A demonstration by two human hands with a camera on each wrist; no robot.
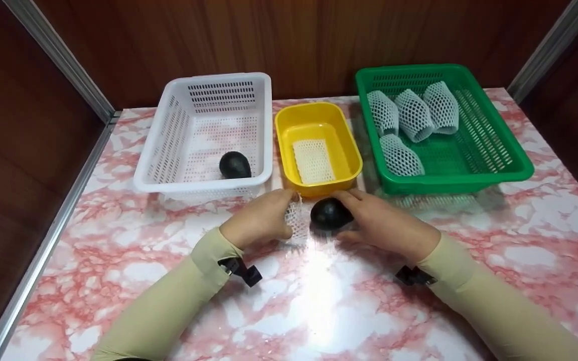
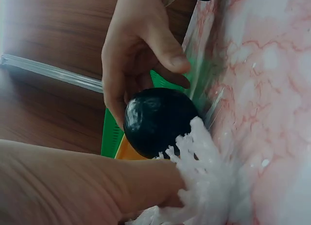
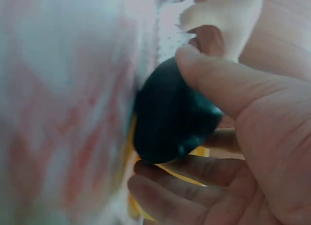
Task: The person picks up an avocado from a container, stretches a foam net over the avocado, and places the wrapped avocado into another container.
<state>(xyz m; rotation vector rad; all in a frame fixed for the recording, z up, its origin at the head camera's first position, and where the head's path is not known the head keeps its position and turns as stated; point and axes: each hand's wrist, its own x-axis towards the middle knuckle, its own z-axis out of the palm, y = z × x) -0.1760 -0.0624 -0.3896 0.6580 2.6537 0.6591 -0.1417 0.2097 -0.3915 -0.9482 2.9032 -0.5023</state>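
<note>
Just in front of the yellow bin, my left hand (image 1: 264, 218) grips a white foam net sleeve (image 1: 296, 220), whose frayed open end (image 2: 197, 142) faces right. My right hand (image 1: 382, 223) holds a dark avocado (image 1: 330, 214) low over the table, with the thumb on one side and the fingers (image 3: 165, 196) on the other. The avocado's rounded end points at the sleeve's mouth; in the left wrist view the net's edge overlaps the avocado (image 2: 158, 120). Part of the sleeve is hidden behind the left fingers.
A white basket (image 1: 203, 183) at the left contains another dark avocado (image 1: 235, 165). Flat foam nets (image 1: 314, 160) lie in the yellow bin (image 1: 285, 130) in the middle. The green basket (image 1: 469, 178) at the right holds several net-covered pieces (image 1: 414, 115). Wooden panels stand behind and beside the marbled table (image 1: 193, 321).
</note>
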